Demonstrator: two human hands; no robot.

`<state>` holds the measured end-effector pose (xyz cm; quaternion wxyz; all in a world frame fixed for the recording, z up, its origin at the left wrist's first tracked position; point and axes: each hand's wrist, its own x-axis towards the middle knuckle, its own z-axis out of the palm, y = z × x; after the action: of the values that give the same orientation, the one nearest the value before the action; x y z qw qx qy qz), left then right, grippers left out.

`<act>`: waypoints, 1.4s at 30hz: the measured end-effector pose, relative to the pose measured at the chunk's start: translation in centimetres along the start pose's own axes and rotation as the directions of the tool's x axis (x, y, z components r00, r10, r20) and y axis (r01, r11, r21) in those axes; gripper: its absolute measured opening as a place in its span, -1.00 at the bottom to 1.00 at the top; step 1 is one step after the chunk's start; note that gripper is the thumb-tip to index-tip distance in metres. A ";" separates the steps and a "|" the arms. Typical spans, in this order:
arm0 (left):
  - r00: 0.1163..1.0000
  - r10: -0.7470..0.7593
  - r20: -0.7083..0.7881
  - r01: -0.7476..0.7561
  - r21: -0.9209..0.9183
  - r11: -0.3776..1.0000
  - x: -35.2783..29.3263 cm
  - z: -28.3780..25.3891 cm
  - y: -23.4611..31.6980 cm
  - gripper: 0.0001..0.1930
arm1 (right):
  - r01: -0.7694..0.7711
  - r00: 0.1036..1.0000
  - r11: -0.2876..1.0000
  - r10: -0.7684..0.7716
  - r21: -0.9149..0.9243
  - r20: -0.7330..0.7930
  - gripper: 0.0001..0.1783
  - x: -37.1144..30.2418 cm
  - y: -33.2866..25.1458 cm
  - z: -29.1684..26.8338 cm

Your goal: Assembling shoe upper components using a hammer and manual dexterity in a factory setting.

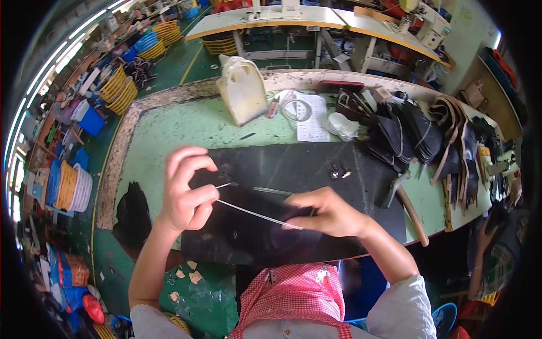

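A thin white cord is stretched in a narrow loop between my two hands, above the black sheet on the table. My left hand pinches its left end between thumb and fingers, the other fingers curled up. Thumb and fingers of my right hand close on the cord's right end. Between and below the hands is a dark, motion-smeared shape; whether it is a separate black piece, and whether my right hand also grips it, I cannot make out.
A hammer lies at the right, beside tied bundles of black flat pieces and brown strips. Farther back stand a cream-coloured hollow block, a roll of tape and a paper sheet. A black piece hangs over the left edge.
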<state>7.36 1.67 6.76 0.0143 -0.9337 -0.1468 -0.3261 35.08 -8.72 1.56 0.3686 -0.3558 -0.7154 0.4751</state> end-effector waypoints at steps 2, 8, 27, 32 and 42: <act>0.992 -0.078 0.099 0.098 -0.217 0.971 -1.4 0.6 0.1 -0.92 | -0.024 0.996 0.999 0.027 0.036 -0.089 -0.70 -0.4 -0.2 -0.3; 0.839 -0.321 0.440 0.544 -0.700 0.462 -2.5 3.1 1.6 -0.65 | -0.041 0.999 0.997 0.041 0.070 0.006 -0.71 -0.1 -0.5 0.2; 0.664 -0.689 0.289 0.475 -0.876 0.090 -2.4 5.8 2.4 -0.64 | -0.093 0.827 0.896 0.313 0.435 -0.468 -0.73 -5.2 1.1 0.9; 0.663 -0.678 0.317 0.455 -0.890 0.029 -1.9 6.5 2.8 -0.64 | 0.031 0.758 0.868 -0.344 -0.495 -0.555 -0.56 -3.9 -0.8 -1.2; 0.803 -0.435 0.407 0.516 -0.841 0.165 -1.1 6.0 3.3 -0.57 | 0.079 0.798 0.624 -0.507 -0.778 -0.326 -0.65 0.4 -0.3 -0.8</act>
<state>11.13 -1.06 1.58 -0.6245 -0.6859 -0.2188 -0.3027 35.54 -8.14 2.17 0.4482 -0.4585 -0.7666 -0.0350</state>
